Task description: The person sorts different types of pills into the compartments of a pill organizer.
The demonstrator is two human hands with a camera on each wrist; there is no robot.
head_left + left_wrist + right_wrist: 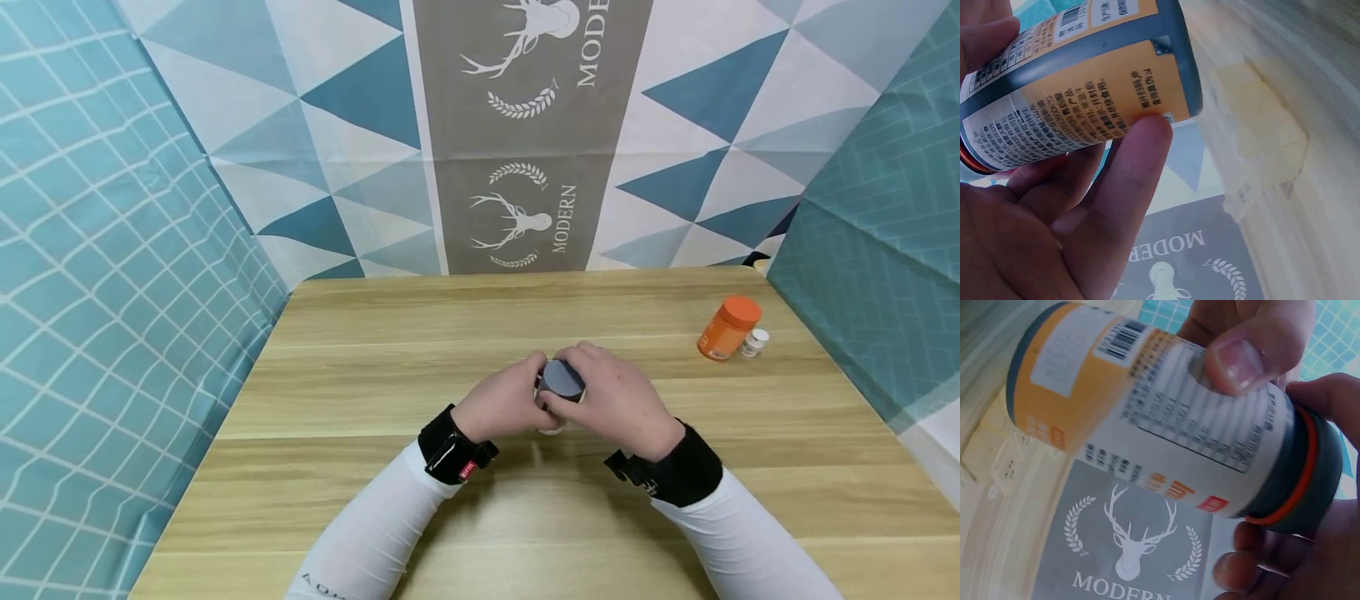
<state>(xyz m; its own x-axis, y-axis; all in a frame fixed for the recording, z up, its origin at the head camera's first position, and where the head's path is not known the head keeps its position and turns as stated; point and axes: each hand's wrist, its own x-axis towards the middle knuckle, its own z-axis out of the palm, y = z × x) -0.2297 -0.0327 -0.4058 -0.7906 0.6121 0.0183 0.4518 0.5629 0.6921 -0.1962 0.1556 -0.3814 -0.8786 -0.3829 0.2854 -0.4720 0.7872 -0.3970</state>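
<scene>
In front of me both hands hold a dark supplement bottle (1085, 94) with an orange and white printed label. My left hand (504, 402) grips the bottle's body; its thumb presses on the label in the right wrist view. With curled fingers, my right hand (618, 402) grips the dark cap (1322, 481) at the other end. An orange ring (1300, 481) shows at the cap's edge. From the head view only the cap end is clear, since the hands hide most of the body. The bottle is tilted in both wrist views.
Towards the right back of the wooden table (375, 367) stands an orange jar (729, 327), with a small white bottle (754, 342) beside it. A pale yellow, partly see-through shape (1260, 119) appears on the table; its kind is unclear. Patterned cloth (517, 125) hangs behind.
</scene>
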